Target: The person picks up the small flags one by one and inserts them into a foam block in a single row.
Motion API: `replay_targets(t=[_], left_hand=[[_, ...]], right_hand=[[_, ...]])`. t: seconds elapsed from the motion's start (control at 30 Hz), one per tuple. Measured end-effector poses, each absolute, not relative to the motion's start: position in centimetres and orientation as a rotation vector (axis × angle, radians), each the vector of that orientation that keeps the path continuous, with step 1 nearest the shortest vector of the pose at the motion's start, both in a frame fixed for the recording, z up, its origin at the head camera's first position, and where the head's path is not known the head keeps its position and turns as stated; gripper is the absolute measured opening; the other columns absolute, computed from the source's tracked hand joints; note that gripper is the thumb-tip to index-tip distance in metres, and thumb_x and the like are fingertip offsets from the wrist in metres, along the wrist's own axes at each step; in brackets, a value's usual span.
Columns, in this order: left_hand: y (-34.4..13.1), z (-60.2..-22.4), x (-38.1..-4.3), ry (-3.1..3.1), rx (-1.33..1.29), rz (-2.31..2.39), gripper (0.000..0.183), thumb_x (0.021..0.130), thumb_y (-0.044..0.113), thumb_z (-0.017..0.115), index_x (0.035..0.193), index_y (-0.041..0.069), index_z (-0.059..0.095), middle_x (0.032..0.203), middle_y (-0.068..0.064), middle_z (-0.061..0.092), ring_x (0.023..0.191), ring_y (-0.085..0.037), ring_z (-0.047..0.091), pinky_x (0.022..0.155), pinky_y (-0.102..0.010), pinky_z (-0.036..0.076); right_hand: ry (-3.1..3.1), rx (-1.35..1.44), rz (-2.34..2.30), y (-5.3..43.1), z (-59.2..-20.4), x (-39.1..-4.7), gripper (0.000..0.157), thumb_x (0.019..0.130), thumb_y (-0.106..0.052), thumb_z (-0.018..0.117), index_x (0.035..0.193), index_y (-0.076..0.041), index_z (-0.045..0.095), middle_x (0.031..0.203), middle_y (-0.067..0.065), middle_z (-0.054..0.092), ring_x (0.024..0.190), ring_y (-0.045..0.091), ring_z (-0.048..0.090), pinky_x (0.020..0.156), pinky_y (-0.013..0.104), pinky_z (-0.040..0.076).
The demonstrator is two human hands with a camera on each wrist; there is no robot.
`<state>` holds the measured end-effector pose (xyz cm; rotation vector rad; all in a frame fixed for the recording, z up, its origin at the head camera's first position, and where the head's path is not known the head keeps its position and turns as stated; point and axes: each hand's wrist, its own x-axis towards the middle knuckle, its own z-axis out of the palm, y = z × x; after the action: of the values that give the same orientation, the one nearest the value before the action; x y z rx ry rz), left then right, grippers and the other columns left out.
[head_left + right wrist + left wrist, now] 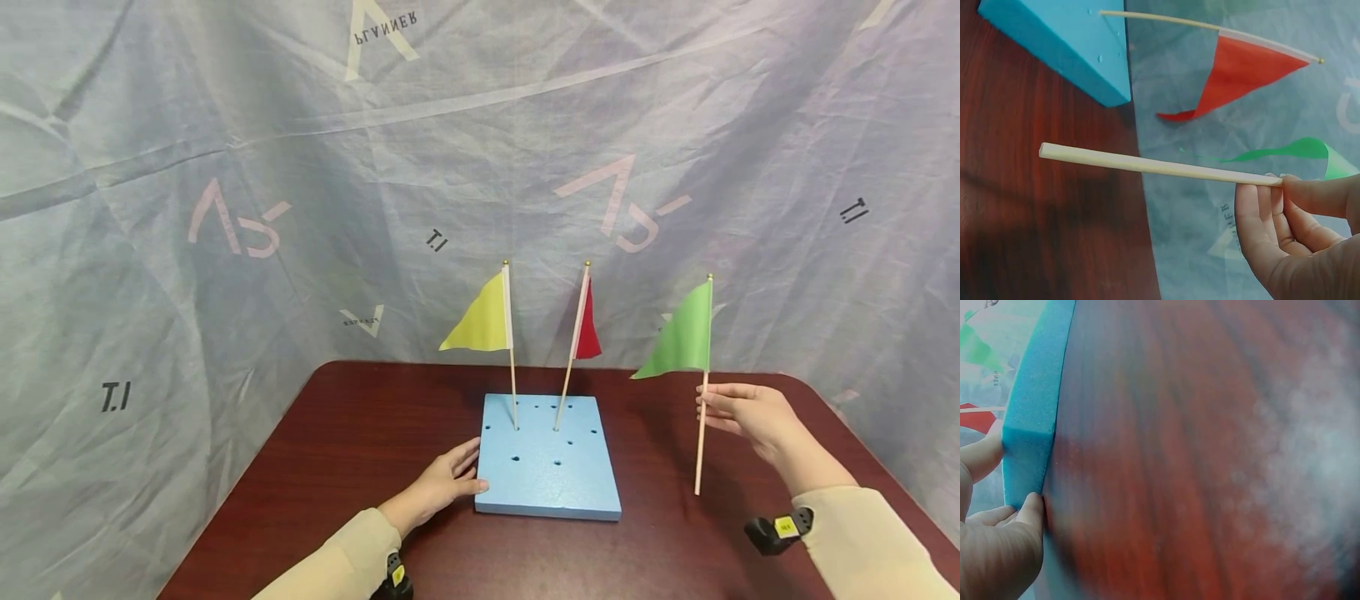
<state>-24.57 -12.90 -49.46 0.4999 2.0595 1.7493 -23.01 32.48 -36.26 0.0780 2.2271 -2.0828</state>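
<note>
My right hand [757,417] pinches the wooden stick of a green flag [681,333] between thumb and fingers. The flag stands upright in the air, right of a light blue board [555,492] with several small holes. In the right wrist view, the stick's bare lower end [1085,154] points toward the board side. At the board's left edge, my left hand [438,487] holds the near corner, thumb on top and fingers against the side. A yellow flag [486,321] and a red flag [588,325] stand in holes in the board, the red one leaning right.
The board lies on a dark red-brown wooden table [360,433]. Behind the table hangs a wrinkled grey cloth [315,200] with printed letters. A black wrist device [776,533] is worn at the right sleeve.
</note>
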Motion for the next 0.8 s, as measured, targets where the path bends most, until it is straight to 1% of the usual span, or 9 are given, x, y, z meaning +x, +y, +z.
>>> replay_targets(t=[0.17,0.43,0.67,0.8], left_hand=[[-12.8,-49.4,-24.5,2.063,0.488,1.746,0.082,0.089,0.011,0.07,0.154,0.0,0.019,0.158,-0.025,0.019,0.145,-0.039,0.023,0.112,-0.041,0.038],[-12.8,-49.6,-24.7,2.058,0.482,1.75,0.083,0.089,0.012,0.07,0.154,0.003,0.02,0.159,-0.023,0.019,0.144,-0.039,0.025,0.112,-0.042,0.039],[-12.8,-49.7,-24.8,2.065,0.48,1.75,0.082,0.089,0.013,0.07,0.154,0.003,0.021,0.158,-0.023,0.02,0.145,-0.039,0.025,0.113,-0.043,0.038],[-12.9,-49.8,-24.7,2.077,0.48,1.744,0.082,0.089,0.013,0.07,0.154,0.003,0.021,0.158,-0.023,0.02,0.145,-0.038,0.025,0.113,-0.043,0.038]], right_hand=[[2.191,0.052,-2.132,31.5,-35.9,-23.5,0.032,0.096,0.0,0.054,0.08,-0.022,0.071,0.081,-0.012,0.071,0.077,0.003,0.068,0.075,0.024,0.06],[2.288,0.038,-2.105,30.1,-35.4,-24.2,0.03,0.096,-0.003,0.056,0.081,-0.024,0.069,0.081,-0.014,0.07,0.077,0.003,0.068,0.076,0.023,0.06],[2.273,0.027,-2.118,28.5,-35.2,-24.7,0.027,0.096,-0.002,0.057,0.081,-0.022,0.069,0.08,-0.012,0.069,0.077,0.003,0.068,0.075,0.023,0.06],[2.279,0.024,-2.106,27.6,-34.8,-25.1,0.023,0.096,-0.003,0.056,0.084,-0.02,0.068,0.079,-0.012,0.069,0.077,0.003,0.068,0.076,0.023,0.06]])
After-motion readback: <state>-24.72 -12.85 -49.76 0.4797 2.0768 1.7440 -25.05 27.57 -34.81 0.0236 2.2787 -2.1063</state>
